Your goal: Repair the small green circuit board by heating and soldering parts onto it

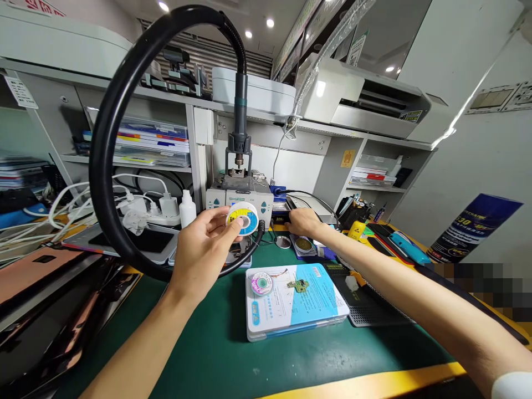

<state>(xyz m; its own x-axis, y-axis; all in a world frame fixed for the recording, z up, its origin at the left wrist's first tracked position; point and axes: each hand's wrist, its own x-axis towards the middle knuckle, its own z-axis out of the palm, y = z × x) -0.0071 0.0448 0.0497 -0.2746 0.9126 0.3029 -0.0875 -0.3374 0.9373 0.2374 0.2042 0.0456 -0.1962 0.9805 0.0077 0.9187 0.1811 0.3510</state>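
Note:
My left hand [203, 249] is raised above the green mat and pinches a round yellow-and-blue spool [243, 219] between thumb and fingers. My right hand [302, 221] is stretched far forward, its fingers curled down at the front of a blue soldering station [279, 206]; what they touch is hidden. In front of me lies a blue-and-white flat box [299, 305] carrying a small pink-labelled spool [261, 284] and a small green circuit board [298, 285].
A hot-air station [239, 194] with a thick black hose [108, 138] looping left stands behind the spool. A white bottle [187, 208], power strip with chargers [145, 213], black perforated mat [369, 305] and tools [405, 246] ring the green mat [216, 349].

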